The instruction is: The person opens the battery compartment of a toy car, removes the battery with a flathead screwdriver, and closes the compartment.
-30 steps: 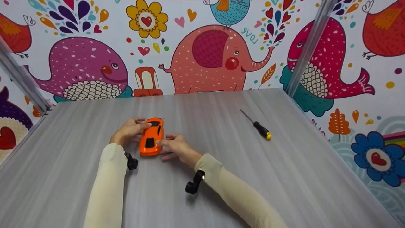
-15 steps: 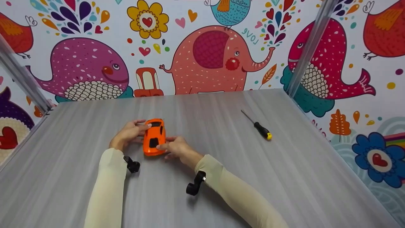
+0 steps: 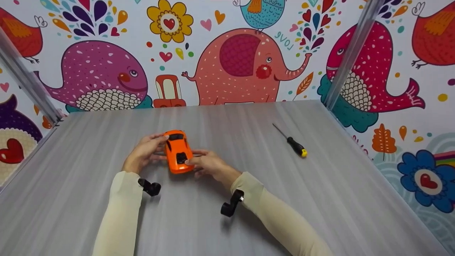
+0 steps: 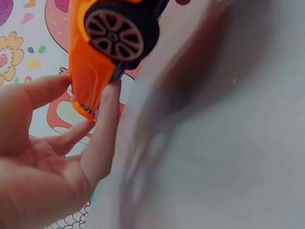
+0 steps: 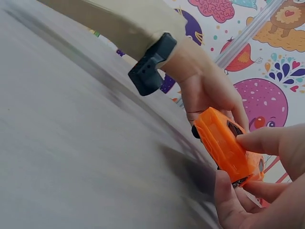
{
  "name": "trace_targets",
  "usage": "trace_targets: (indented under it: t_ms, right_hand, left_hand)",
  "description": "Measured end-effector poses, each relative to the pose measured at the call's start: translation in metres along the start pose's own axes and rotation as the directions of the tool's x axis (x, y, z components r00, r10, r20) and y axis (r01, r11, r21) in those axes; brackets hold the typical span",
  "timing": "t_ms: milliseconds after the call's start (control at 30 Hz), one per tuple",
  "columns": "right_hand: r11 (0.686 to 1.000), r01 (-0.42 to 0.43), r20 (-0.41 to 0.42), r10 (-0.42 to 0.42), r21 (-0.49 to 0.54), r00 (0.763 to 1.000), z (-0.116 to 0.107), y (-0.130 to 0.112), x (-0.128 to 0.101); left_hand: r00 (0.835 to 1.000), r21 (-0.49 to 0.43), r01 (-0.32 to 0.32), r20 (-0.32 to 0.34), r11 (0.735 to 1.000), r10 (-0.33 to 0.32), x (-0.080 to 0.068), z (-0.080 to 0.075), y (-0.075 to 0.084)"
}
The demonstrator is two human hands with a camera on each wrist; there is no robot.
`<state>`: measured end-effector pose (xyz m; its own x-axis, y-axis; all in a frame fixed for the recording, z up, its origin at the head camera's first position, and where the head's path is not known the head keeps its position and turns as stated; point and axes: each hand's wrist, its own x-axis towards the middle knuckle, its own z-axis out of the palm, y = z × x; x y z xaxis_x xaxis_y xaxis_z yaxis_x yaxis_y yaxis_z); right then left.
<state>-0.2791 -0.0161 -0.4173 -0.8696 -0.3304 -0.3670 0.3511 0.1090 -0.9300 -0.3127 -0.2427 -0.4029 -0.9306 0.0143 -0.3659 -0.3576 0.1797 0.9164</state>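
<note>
You pinch the orange toy car (image 3: pixel 178 151) at both ends, left hand (image 3: pixel 143 152) and right hand (image 3: pixel 209 165), so it stays steady above the middle of the table (image 3: pixel 320 199).

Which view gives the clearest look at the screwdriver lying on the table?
The head view: the screwdriver lies there whole, slim shaft and black handle with a yellow end, alone to the right of both hands on the grey table. Neither wrist view shows it; both are filled by the orange toy car and fingers.
</note>
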Motion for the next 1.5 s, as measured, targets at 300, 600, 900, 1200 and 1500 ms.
trace_targets:
  t_ms: [300, 600, 900, 1200, 1500]
  right_hand:
    - [0.998, 0.057, 0.020, -0.057, 0.013, 0.998, -0.012, 0.001, -0.005]
    - [0.996, 0.083, 0.013, -0.083, 0.018, 0.996, -0.029, 0.001, -0.012]
    - [0.990, 0.087, -0.001, -0.087, 0.112, 0.996, -0.051, 0.009, -0.013]
    - [0.980, 0.061, 0.004, -0.063, 0.190, 0.998, -0.072, 0.008, -0.010]
    - [0.968, 0.002, -0.020, 0.003, 0.253, 1.000, -0.079, 0.006, -0.011]
  left_hand:
    - [0.999, -0.117, -0.042, -0.007, 0.992, 0.042, -0.004, 0.007, -0.006]
    - [0.996, -0.231, -0.089, 0.009, 0.969, 0.094, -0.012, 0.016, -0.005]
    - [0.994, -0.286, -0.104, -0.013, 0.953, 0.105, -0.014, 0.031, 0.000]
    - [0.994, -0.321, -0.105, -0.061, 0.941, 0.090, -0.017, 0.044, 0.006]
    - [0.984, -0.386, -0.155, -0.145, 0.909, 0.106, -0.022, 0.061, 0.011]
